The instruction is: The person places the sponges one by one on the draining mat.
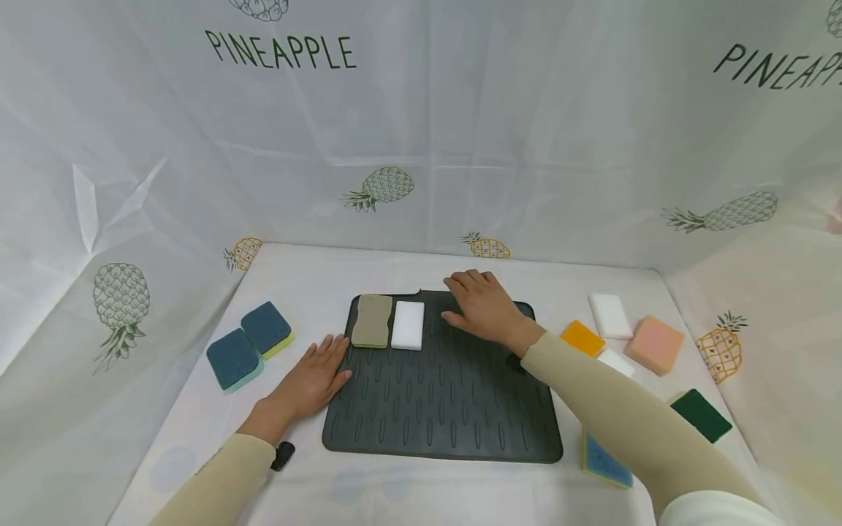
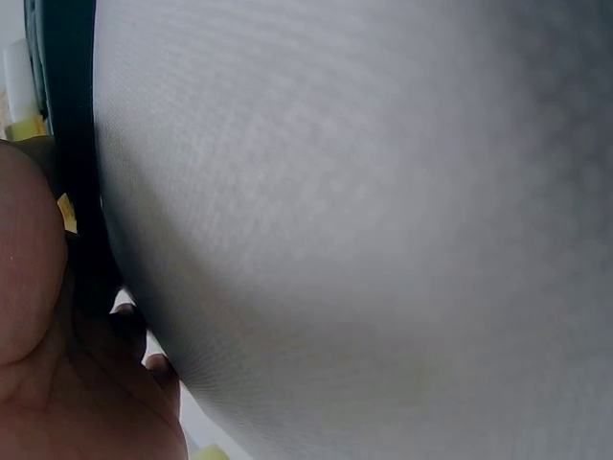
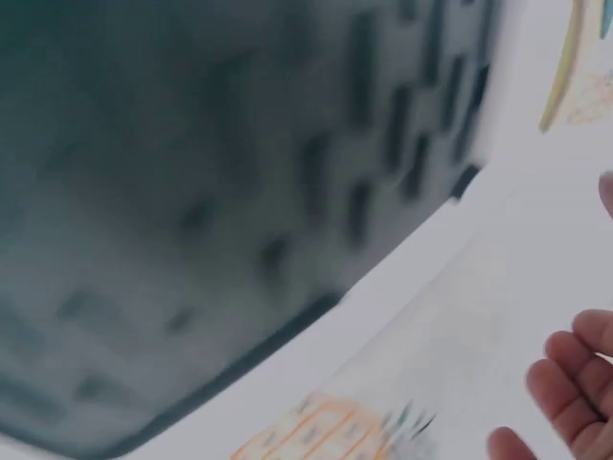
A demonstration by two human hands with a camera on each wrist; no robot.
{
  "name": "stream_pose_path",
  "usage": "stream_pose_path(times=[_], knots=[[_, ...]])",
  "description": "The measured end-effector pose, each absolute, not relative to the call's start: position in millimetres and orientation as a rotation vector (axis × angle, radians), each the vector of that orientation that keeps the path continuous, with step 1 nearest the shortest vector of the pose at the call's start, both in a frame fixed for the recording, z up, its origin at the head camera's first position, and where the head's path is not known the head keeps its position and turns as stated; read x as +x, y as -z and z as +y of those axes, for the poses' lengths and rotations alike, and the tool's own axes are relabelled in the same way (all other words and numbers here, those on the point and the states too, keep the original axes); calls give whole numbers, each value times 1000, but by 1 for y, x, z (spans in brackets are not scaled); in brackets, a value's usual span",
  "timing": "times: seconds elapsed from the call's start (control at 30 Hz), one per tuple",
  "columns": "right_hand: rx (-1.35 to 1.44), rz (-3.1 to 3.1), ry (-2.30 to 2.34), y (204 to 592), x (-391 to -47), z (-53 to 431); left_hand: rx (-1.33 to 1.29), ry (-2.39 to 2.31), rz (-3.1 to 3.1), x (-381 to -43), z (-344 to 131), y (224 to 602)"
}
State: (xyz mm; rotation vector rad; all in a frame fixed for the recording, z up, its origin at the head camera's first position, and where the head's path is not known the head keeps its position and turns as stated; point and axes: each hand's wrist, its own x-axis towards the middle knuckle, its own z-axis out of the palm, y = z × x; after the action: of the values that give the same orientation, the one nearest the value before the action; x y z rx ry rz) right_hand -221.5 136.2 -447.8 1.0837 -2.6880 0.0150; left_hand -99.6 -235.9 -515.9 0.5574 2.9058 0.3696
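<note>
A dark grey ridged mat [image 1: 434, 409] lies on the white-covered table. My left hand [image 1: 314, 376] rests flat at its left edge, fingers extended and thumb at the rim; the left wrist view shows the palm [image 2: 67, 402] beside a dark edge. Over the mat's far right part is my right hand [image 1: 485, 307], fingers loosely bent with nothing between them. In the right wrist view those fingers [image 3: 575, 383] appear beyond the mat's rim. Side by side at the mat's far left are a beige wavy-sided sponge [image 1: 372, 321] and a white sponge block [image 1: 408, 326].
Two blue-topped sponges [image 1: 234, 359] lie left of the mat. To the right are an orange sponge [image 1: 582, 338], a white block [image 1: 609, 315], a pink-orange sponge [image 1: 655, 345], a dark green pad [image 1: 701, 416] and a blue sponge [image 1: 607, 460], partly under the right arm. Pineapple-printed curtain [image 1: 526, 146] surrounds the table.
</note>
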Motion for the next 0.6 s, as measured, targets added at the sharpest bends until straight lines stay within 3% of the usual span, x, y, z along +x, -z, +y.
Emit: stream_pose_path(times=[0.6], knots=[[1006, -2654, 289, 434, -217, 351, 567, -360, 2920, -99, -233, 516]])
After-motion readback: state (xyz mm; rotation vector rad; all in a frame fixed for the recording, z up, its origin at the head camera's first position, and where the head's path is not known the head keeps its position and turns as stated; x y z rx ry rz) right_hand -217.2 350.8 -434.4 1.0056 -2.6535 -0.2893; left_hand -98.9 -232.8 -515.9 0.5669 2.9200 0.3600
